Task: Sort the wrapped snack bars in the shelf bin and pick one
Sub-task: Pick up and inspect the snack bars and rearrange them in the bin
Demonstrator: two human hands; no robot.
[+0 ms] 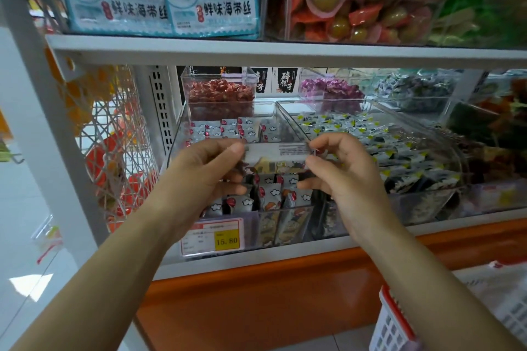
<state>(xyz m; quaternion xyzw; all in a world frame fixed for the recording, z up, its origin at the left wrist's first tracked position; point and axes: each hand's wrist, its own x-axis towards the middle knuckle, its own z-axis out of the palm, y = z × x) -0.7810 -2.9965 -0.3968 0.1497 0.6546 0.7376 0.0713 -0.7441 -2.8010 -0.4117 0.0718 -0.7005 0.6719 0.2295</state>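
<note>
Bar (275,152), pale wrapper with small print, is held level just above the near half of the bin (174,139), one end in each hand. The left hand (205,174) grips the left end, thumb on top and fingers curled beneath. The right hand (342,171) pinches the right end between thumb and forefinger (the other fingers are loosely bent under it). Below, more bars (271,194) stand packed on edge in the clear bin, white wrappers with red dots and little clouds, and others lie flat toward the far end. A price tag (216,236) with a yellow patch reading 15.80 is fixed to the bin's near face. Right of it, a second bin (453,157) holds packets marked yellow. Farther back sits a box of red sweets (219,91). A wire rack (119,128) hangs at the left.
</note>
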